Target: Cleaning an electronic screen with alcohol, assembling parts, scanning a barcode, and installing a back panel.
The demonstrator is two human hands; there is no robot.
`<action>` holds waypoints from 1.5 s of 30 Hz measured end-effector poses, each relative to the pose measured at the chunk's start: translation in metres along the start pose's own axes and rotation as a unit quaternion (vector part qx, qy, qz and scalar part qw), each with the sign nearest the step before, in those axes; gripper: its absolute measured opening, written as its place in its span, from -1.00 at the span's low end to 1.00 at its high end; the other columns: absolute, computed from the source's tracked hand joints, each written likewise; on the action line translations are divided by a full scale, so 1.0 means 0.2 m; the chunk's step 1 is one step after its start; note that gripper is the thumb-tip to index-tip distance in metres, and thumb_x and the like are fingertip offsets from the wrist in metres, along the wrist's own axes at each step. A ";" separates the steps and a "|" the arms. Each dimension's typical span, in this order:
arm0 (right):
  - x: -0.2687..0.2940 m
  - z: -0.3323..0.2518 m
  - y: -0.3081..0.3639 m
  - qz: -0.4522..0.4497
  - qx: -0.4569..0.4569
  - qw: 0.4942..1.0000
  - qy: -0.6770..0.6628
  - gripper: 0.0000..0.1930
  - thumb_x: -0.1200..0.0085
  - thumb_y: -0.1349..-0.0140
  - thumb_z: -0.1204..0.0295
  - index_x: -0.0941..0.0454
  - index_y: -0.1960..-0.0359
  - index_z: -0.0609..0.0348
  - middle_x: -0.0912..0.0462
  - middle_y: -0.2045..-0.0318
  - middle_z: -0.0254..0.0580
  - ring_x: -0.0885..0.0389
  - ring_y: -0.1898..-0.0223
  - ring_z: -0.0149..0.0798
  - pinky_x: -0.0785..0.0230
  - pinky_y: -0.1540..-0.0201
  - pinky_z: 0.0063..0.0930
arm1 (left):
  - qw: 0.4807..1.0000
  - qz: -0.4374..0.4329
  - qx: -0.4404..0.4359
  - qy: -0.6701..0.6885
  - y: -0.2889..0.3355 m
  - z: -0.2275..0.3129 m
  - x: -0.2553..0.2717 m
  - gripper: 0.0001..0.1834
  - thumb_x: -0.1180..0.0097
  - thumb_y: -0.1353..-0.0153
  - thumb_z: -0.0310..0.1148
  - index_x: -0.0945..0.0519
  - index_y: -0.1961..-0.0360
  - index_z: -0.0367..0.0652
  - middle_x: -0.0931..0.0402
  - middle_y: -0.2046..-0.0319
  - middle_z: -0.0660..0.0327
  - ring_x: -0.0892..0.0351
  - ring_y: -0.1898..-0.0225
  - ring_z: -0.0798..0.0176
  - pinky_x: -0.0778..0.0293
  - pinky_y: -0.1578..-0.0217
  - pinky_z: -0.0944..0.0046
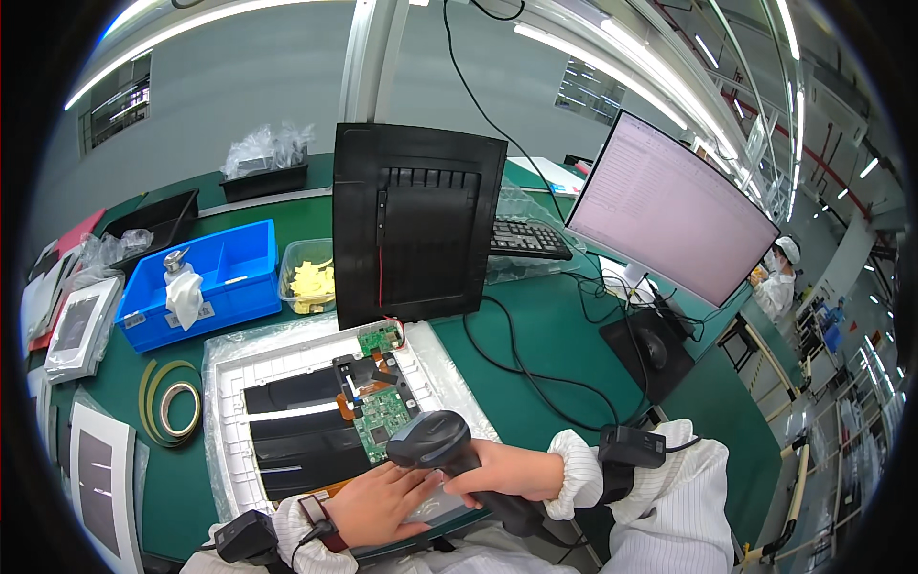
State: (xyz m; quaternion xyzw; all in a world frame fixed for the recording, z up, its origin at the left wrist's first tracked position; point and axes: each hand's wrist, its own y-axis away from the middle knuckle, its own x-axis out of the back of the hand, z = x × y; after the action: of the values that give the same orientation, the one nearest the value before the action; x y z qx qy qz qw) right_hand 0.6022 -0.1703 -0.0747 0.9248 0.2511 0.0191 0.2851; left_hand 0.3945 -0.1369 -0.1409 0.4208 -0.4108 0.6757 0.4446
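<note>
Green bench point(564, 335) beneath, I judge control steadiest with my right hand point(507, 471) wrapped round the scanner point(430, 440), left hand point(381, 507) loosely spread at the opened device's point(311, 435) edge.

Scanner point(430, 440): dark grey/black handheld, held tilted at lower centre, head toward the left, handle running down-right, head overlapping the device's lower right corner in view. Device: white frame point(228, 411), lying flat and opened up, lower left of centre. Inside: black panels point(304, 435) crossed by a white strip, green main board point(385, 418) right of them, orange flex, smaller green board point(380, 338) at the top right corner.
</note>
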 end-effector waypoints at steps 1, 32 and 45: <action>0.00 0.01 0.00 0.000 0.008 1.000 -0.012 -0.67 -0.05 -0.03 0.42 -0.31 0.18 0.30 -0.43 0.46 -0.25 -0.42 0.55 -0.45 -0.29 0.51 -0.58 | 1.000 -0.002 0.000 0.002 0.00 -0.01 0.00 -0.34 -0.03 -0.08 -0.06 -0.25 -0.08 -0.31 -0.32 -0.02 0.02 -0.34 -0.04 0.05 -0.23 -0.08 0.18; 0.03 -0.12 0.07 -0.023 0.062 0.994 -0.084 -0.70 -0.05 -0.07 0.41 -0.37 0.18 0.29 -0.45 0.43 -0.25 -0.45 0.44 -0.43 -0.34 0.32 -0.57 | 1.000 -0.002 -0.005 -0.015 0.00 0.00 0.00 -0.34 0.02 -0.12 -0.04 -0.25 -0.09 -0.36 -0.14 -0.17 -0.10 -0.17 -0.19 0.00 -0.13 -0.17 0.13; 0.06 -0.09 0.03 -0.041 0.077 0.993 -0.079 -0.68 -0.03 -0.07 0.42 -0.38 0.16 0.35 -0.48 0.36 -0.21 -0.44 0.47 -0.43 -0.35 0.36 -0.57 | 1.000 -0.011 -0.006 -0.017 -0.01 -0.01 -0.01 -0.36 0.02 -0.12 -0.05 -0.26 -0.07 -0.36 -0.15 -0.16 -0.11 -0.18 -0.18 -0.01 -0.13 -0.16 0.14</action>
State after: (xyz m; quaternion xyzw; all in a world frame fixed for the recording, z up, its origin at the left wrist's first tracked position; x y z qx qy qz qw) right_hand 0.6118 -0.1594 -0.0570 0.9315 0.2663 -0.0856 0.2325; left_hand 0.3959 -0.1353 -0.1435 0.4341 -0.4173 0.6611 0.4476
